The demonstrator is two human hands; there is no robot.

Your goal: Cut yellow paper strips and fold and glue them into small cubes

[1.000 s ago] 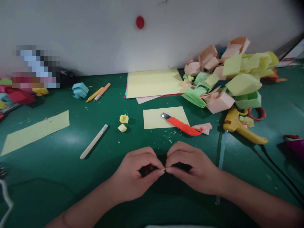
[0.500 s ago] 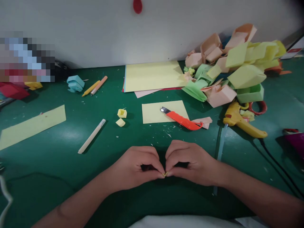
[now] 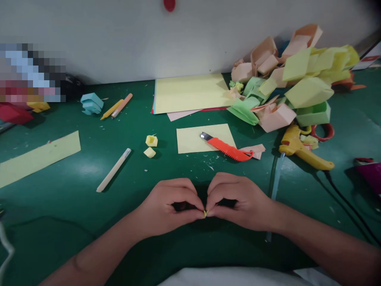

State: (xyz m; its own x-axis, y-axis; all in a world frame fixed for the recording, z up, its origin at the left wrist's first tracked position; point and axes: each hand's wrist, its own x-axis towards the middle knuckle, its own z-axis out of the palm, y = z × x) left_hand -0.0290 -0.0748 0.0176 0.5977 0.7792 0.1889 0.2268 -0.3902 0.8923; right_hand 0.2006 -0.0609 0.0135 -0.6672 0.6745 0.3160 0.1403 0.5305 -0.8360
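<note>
My left hand [image 3: 168, 208] and my right hand [image 3: 241, 202] meet low in the middle of the green table [image 3: 74, 222]. Both pinch one tiny yellow paper piece [image 3: 205, 213] between thumb and fingertips, just above the tabletop. Most of that piece is hidden by my fingers. Beyond my hands lie two small folded yellow paper cubes [image 3: 151, 145] and a yellow paper square [image 3: 193, 139] with an orange utility knife [image 3: 228, 148] resting across its right side.
A white stick [image 3: 113, 170] lies left of my hands, a long yellow strip [image 3: 35, 158] farther left. A yellow glue gun [image 3: 300, 149] with its black cord is at the right. Folded coloured papers [image 3: 285, 87] pile at the back right beside a stack of sheets [image 3: 189, 93].
My two hands have drawn a little closer together, fingertips pressed tighter on the yellow piece. The view has tilted slightly down, so the table's things sit higher in the picture.
</note>
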